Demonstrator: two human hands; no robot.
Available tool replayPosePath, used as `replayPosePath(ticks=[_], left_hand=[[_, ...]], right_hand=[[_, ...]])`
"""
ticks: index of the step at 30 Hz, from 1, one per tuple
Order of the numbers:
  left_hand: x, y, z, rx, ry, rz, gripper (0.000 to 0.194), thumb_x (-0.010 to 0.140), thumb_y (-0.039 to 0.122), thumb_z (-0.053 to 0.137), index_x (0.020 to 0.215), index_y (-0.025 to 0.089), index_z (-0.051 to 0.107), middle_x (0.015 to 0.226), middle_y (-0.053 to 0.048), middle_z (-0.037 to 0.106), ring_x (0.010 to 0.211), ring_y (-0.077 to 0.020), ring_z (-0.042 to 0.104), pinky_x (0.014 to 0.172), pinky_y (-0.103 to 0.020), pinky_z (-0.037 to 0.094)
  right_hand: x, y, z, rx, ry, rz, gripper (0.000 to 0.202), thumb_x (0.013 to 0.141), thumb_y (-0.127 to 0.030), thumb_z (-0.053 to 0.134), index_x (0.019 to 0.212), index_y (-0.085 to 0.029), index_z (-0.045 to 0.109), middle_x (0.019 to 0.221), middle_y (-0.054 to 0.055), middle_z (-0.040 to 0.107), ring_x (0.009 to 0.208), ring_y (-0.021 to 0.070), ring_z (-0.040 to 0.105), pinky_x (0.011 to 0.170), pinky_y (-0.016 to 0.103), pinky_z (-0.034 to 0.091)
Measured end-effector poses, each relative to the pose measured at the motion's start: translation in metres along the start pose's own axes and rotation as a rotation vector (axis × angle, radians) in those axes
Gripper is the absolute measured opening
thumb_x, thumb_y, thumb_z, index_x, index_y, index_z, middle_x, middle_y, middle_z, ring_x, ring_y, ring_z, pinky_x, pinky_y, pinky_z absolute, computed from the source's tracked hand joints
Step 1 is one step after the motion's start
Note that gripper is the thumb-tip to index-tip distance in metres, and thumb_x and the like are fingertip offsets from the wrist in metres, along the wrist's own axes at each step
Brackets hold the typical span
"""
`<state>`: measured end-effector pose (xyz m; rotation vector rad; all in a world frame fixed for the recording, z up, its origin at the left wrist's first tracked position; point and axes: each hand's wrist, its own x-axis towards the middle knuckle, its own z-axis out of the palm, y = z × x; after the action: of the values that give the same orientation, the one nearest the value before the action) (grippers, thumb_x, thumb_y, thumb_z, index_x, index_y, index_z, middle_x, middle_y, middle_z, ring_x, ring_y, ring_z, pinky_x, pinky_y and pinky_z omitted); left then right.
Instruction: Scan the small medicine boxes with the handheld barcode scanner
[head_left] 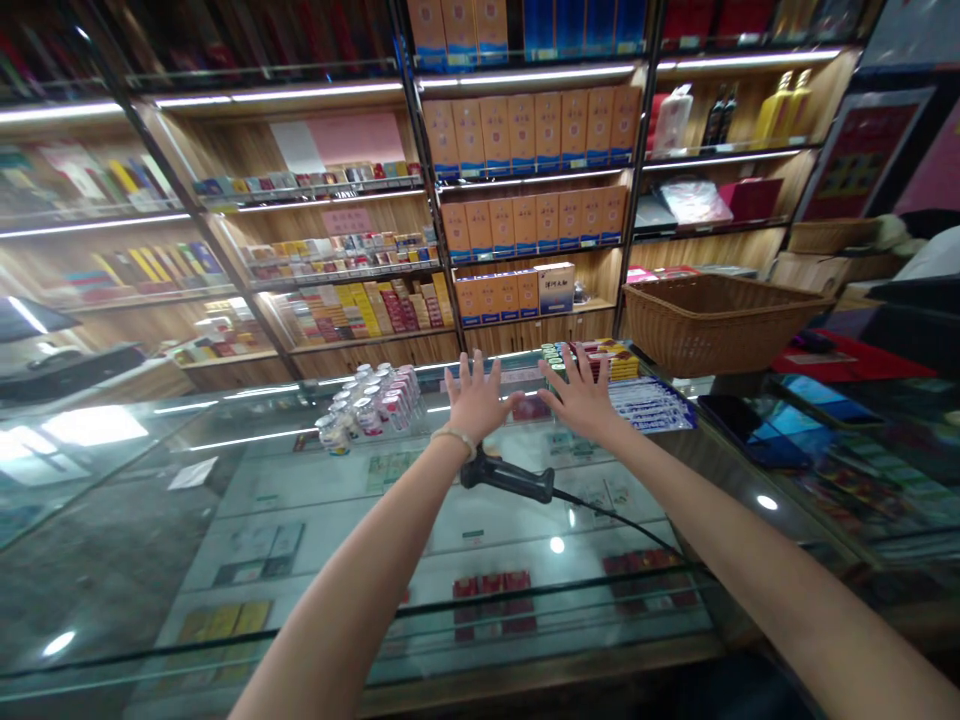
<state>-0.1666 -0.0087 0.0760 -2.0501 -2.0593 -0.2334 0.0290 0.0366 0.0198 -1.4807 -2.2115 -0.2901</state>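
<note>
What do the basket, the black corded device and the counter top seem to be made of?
Basket: probably wicker or woven plastic, brown, matt; the weave shows.
Black corded device: likely plastic, from its smooth, slight sheen.
Counter top: glass, clear, glossy; lights reflect, goods show beneath.

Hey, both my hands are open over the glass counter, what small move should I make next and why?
I'd probably draw the left hand back toward the black corded device: it lies on the glass counter close to that wrist, and the hand looks empty, spread wide.
</note>
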Motion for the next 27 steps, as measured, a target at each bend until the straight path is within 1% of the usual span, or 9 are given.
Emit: replayPosePath(ticks=[3, 7, 9, 13, 17, 19, 25, 27], left_hand=[[-0.01, -0.012, -0.007, 0.011, 0.029, -0.009, 0.08, 0.1, 0.069, 0.028, 0.167, 0.025, 0.025, 0.177, -0.01, 0.012, 0.163, -0.0388, -0.002, 0.129, -0.066, 0.004], [-0.026, -0.032, -0.011, 0.029, 0.08, -0.021, 0.076, 0.1, 0.066, 0.033, 0.165, 0.026, 0.032, 0.176, -0.008, 0.017, 0.163, -0.0395, 0.0, 0.13, -0.065, 0.004], [-0.033, -0.042, -0.011, 0.034, 0.099, -0.027, 0.075, 0.1, 0.066, 0.034, 0.164, 0.027, 0.034, 0.176, -0.008, 0.017, 0.163, -0.0396, 0.001, 0.13, -0.065, 0.004], [-0.047, -0.057, -0.01, 0.044, 0.097, -0.059, 0.074, 0.1, 0.067, 0.034, 0.162, 0.026, 0.038, 0.176, -0.009, 0.017, 0.163, -0.0393, 0.003, 0.13, -0.064, 0.007], [-0.056, -0.069, -0.005, 0.06, 0.099, -0.071, 0.074, 0.101, 0.067, 0.034, 0.162, 0.027, 0.04, 0.176, -0.01, 0.018, 0.163, -0.0374, 0.002, 0.13, -0.062, 0.004], [-0.059, -0.075, -0.001, 0.067, 0.113, -0.074, 0.072, 0.101, 0.067, 0.033, 0.162, 0.028, 0.039, 0.176, -0.01, 0.018, 0.163, -0.0372, 0.003, 0.13, -0.063, 0.005], [-0.064, -0.088, 0.013, 0.07, 0.173, -0.061, 0.068, 0.102, 0.062, 0.037, 0.162, 0.03, 0.04, 0.175, -0.008, 0.021, 0.163, -0.0372, 0.006, 0.13, -0.064, 0.005], [-0.067, -0.091, 0.018, 0.066, 0.224, -0.034, 0.066, 0.102, 0.06, 0.041, 0.16, 0.029, 0.043, 0.174, -0.01, 0.025, 0.163, -0.0386, 0.009, 0.13, -0.066, 0.007]], right_hand=[[-0.001, -0.019, -0.01, 0.009, 0.0, -0.026, 0.062, 0.107, -0.057, 0.03, 0.165, -0.036, 0.031, 0.178, 0.005, 0.006, 0.163, 0.0337, -0.003, 0.124, 0.066, -0.01], [-0.008, -0.045, -0.019, 0.033, -0.003, -0.052, 0.06, 0.107, -0.058, 0.029, 0.163, -0.038, 0.035, 0.178, 0.004, 0.008, 0.163, 0.0353, 0.0, 0.124, 0.067, -0.009], [-0.012, -0.055, -0.022, 0.044, -0.009, -0.059, 0.06, 0.107, -0.058, 0.028, 0.163, -0.038, 0.036, 0.178, 0.005, 0.01, 0.163, 0.0357, 0.001, 0.124, 0.068, -0.008], [-0.017, -0.069, -0.024, 0.063, -0.045, -0.051, 0.06, 0.107, -0.059, 0.028, 0.162, -0.039, 0.037, 0.178, 0.004, 0.01, 0.163, 0.0367, 0.001, 0.124, 0.069, -0.006], [-0.02, -0.078, -0.023, 0.072, -0.08, -0.031, 0.06, 0.107, -0.06, 0.026, 0.163, -0.039, 0.036, 0.178, 0.005, 0.009, 0.163, 0.0383, -0.002, 0.124, 0.07, -0.004], [-0.022, -0.081, -0.021, 0.067, -0.081, -0.03, 0.06, 0.107, -0.06, 0.027, 0.163, -0.039, 0.035, 0.178, 0.006, 0.009, 0.163, 0.0382, -0.001, 0.124, 0.071, -0.003], [-0.03, -0.08, -0.009, 0.035, -0.067, -0.032, 0.06, 0.107, -0.06, 0.028, 0.162, -0.039, 0.036, 0.177, 0.006, 0.014, 0.162, 0.0375, 0.005, 0.124, 0.07, 0.0], [-0.032, -0.079, -0.003, 0.022, -0.053, -0.038, 0.059, 0.107, -0.059, 0.028, 0.162, -0.039, 0.037, 0.177, 0.006, 0.016, 0.162, 0.0379, 0.007, 0.124, 0.071, 0.002]])
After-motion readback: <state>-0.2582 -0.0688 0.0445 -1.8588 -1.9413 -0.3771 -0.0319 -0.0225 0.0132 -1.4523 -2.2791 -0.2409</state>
